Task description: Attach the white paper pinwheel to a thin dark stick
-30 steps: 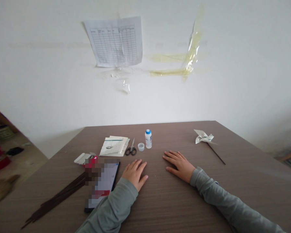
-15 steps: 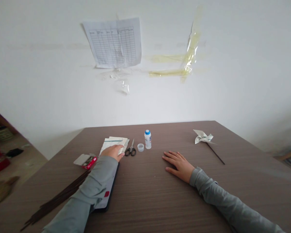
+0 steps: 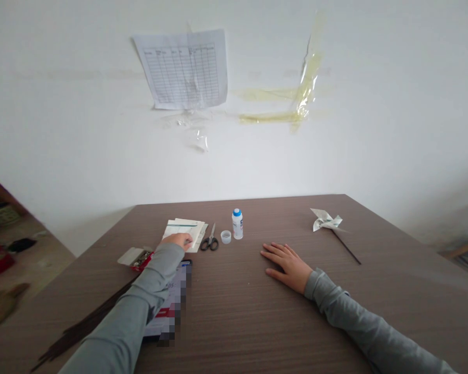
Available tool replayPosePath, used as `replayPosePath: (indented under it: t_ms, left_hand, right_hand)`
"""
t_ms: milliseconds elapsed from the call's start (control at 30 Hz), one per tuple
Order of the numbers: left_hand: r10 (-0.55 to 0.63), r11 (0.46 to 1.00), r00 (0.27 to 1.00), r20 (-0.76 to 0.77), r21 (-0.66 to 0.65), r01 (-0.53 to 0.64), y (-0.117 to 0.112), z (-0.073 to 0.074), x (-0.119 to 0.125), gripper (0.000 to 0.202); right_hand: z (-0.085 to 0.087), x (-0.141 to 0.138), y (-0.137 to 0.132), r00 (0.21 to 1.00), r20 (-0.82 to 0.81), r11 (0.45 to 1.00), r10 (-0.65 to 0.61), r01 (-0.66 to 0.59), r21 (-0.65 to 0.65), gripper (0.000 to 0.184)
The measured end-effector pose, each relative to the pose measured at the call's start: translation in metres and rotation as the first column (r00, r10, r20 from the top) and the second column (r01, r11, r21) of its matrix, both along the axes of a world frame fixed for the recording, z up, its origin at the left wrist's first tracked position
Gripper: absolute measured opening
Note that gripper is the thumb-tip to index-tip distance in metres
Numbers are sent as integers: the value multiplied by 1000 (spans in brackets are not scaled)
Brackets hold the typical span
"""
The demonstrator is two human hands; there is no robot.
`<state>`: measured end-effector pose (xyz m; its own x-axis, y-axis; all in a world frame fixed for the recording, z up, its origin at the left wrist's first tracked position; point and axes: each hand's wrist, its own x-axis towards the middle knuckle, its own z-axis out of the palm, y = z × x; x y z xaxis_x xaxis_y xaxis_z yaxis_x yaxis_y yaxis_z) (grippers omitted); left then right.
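My left hand [image 3: 178,240] is over the near part of a small stack of paper sheets [image 3: 187,226], its fingers curled together. What they pinch, if anything, is hidden. My right hand [image 3: 288,267] lies flat on the table with its fingers spread, holding nothing. Black-handled scissors [image 3: 209,242] lie just right of the paper. Beside them are a clear cap [image 3: 225,237] and an upright white bottle with a blue top [image 3: 237,226]. Farther right, a paper pinwheel [image 3: 326,221] on a thin dark stick [image 3: 347,247] rests on the table.
Left of my forearm stands an open red box [image 3: 139,262] of small metal pieces, near a bundle of thin dark sticks [image 3: 89,318]. A dark-edged flat clipboard or tablet [image 3: 175,291] lies partly under my left sleeve. Behind the table [image 3: 234,322] is a white wall with a taped printed sheet [image 3: 183,70].
My left hand has drawn slightly left, and its fingers have curled in over the paper. The forearm uncovers more of the flat clipboard or tablet. My right hand stays put.
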<state>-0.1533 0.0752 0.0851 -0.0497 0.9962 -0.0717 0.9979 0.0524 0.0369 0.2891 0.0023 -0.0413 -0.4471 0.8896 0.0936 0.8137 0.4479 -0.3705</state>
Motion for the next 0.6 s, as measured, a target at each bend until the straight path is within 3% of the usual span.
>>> replayPosePath:
  t_ms: [133,600]
  left_hand:
    - [22,1000,1000,13,10,-22,-5,1,4,10]
    - [48,997,997,58,53,-52,-7,4,3,28]
  right_hand:
    - [-1,1,1,1000,-3,1000,5,-5,11,76]
    - [3,-1,-2,999,-31,1000,-11,10,-5,74]
